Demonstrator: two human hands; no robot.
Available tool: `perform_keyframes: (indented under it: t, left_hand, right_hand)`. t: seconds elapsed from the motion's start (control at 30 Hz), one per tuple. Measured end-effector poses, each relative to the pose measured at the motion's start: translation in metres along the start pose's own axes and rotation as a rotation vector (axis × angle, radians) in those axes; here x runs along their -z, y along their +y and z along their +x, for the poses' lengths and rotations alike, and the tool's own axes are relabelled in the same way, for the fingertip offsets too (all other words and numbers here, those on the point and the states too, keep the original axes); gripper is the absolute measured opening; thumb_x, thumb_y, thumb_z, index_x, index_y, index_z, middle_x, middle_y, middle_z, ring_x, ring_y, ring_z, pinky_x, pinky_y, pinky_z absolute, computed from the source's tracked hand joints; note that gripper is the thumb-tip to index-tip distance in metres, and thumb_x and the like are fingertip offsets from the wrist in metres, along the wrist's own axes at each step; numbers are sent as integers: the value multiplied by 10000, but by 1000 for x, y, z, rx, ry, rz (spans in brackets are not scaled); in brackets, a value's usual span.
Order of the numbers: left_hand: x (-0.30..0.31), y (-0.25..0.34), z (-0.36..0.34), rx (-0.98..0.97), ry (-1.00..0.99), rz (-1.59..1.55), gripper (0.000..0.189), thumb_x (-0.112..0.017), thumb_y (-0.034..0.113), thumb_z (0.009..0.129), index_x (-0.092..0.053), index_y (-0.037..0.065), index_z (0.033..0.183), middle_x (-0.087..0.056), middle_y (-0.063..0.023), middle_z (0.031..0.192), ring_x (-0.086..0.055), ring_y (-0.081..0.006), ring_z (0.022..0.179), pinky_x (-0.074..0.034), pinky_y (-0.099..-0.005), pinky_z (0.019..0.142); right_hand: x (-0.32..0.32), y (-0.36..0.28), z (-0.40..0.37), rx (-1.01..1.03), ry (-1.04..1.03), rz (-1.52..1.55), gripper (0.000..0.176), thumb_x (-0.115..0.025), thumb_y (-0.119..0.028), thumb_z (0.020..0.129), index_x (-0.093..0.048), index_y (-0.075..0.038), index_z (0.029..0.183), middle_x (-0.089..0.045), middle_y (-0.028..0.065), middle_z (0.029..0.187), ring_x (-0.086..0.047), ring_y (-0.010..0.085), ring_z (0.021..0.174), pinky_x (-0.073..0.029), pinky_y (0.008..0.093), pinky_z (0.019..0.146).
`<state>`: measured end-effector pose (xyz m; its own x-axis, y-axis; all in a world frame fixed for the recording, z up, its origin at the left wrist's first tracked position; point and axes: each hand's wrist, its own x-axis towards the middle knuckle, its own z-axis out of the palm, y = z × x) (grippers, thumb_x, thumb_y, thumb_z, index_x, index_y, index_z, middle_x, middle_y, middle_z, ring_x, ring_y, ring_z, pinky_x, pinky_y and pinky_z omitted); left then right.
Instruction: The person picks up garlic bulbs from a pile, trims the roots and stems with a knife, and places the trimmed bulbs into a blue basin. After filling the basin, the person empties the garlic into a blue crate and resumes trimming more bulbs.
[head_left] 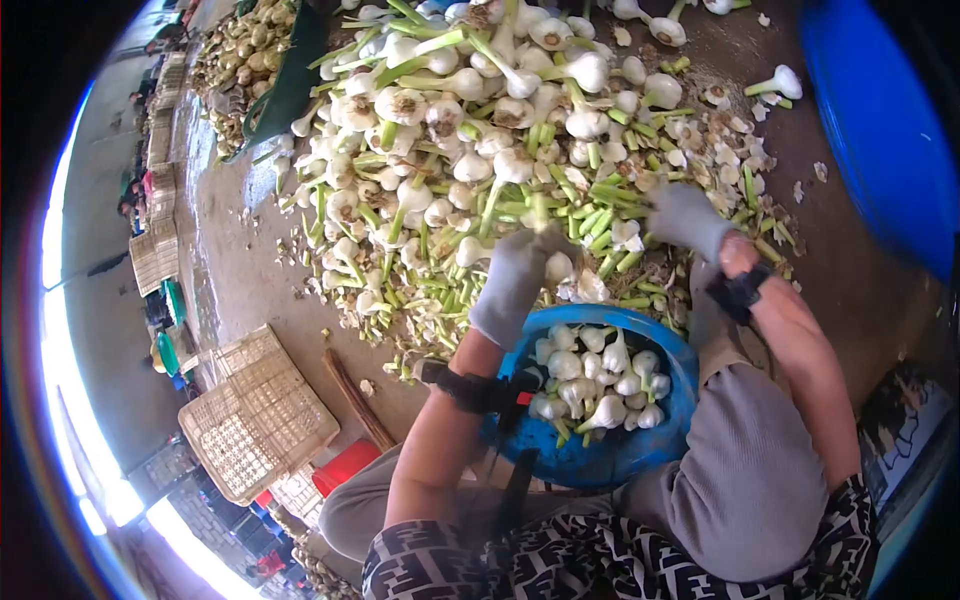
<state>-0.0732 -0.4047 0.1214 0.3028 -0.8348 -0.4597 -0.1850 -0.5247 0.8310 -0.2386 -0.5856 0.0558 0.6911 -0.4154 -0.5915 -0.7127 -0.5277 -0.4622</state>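
My left hand (515, 275), in a grey-white glove, is closed at the near edge of a heap of garlic (470, 130). A garlic bulb (560, 268) shows by its fingertips, and a green stem rises just beyond them. Gloved as well, my right hand (685, 215) is curled over the cut green stems (605, 225) to the right; I cannot tell what is inside its fingers. Between my legs stands a blue basin (683, 385) holding trimmed white bulbs (590, 375), close below my left wrist.
A large blue tub (885, 130) stands at the right. Loose peel (735, 150) and a stemmed bulb (778, 83) lie on the floor nearby. To the left are stacked cream plastic crates (250, 425), a wooden stick (358, 400), a red container (345, 467) and a green container (275, 105).
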Motion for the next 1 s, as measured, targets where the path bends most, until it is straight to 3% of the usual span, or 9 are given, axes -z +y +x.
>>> perform_keyframes:
  t: [0.1,0.23,0.3,0.43,0.53,0.67,0.8,0.9,1.0]
  left_hand:
    - [5,-41,15,332,85,-1316,282,-442,254,906,-543,-8,880,-576,-45,716,-564,-143,629,-469,-242,583]
    - [-23,-25,5,25,292,33,315,-607,212,824,-478,9,1028,-591,-40,822,-579,-146,703,-496,-271,634]
    - [-30,-129,40,66,275,-639,374,-632,192,812,-457,7,1087,-597,-31,840,-565,-153,849,-482,-280,745]
    - [-13,-51,23,-118,128,-160,379,-533,277,891,-466,5,1147,-606,-44,912,-541,-143,912,-453,-262,820]
    - [1,-37,18,151,20,-961,395,-539,330,886,-558,1,1104,-621,-67,965,-534,-108,917,-450,-248,810]
    - [1,-15,20,228,145,88,347,-550,335,872,-658,16,956,-648,-51,842,-563,-107,764,-447,-244,699]
    - [-11,4,23,20,204,426,280,-612,294,819,-671,35,907,-637,-44,702,-552,-86,642,-447,-253,598]
    - [1,18,19,284,267,393,235,-592,256,836,-672,44,897,-628,-28,706,-543,-70,626,-444,-234,579]
    - [3,-27,19,168,408,-718,248,-492,237,898,-599,25,825,-578,-34,688,-550,-114,614,-466,-258,542]
  right_hand:
    - [-7,15,-2,-151,132,5,294,-561,-265,741,-617,-69,954,-623,184,936,-601,338,868,-468,391,794]
    - [2,-18,-22,45,218,35,293,-544,-253,756,-629,-98,990,-633,170,830,-608,326,824,-476,397,767]
    - [7,-35,-30,82,190,93,285,-562,-275,752,-629,-103,968,-633,165,817,-609,321,813,-477,396,758]
    - [-3,-30,-22,110,281,163,271,-556,-271,756,-627,-142,982,-634,160,828,-609,318,805,-479,405,738]
    - [-6,-20,-17,38,330,186,291,-548,-255,753,-625,-147,1013,-638,159,827,-610,319,804,-479,404,728]
    - [5,-40,-22,199,255,158,228,-535,-223,746,-622,-117,927,-635,144,792,-610,317,778,-479,410,727]
    - [16,-57,-24,246,153,176,213,-520,-214,748,-624,-90,887,-627,167,785,-607,324,805,-474,411,756]
    - [2,3,2,-40,0,-97,232,-513,-212,754,-629,-102,922,-626,176,822,-604,327,830,-473,409,773]
    - [-3,20,-5,-327,145,99,257,-520,-204,756,-625,-110,971,-629,165,870,-607,318,840,-474,401,775]
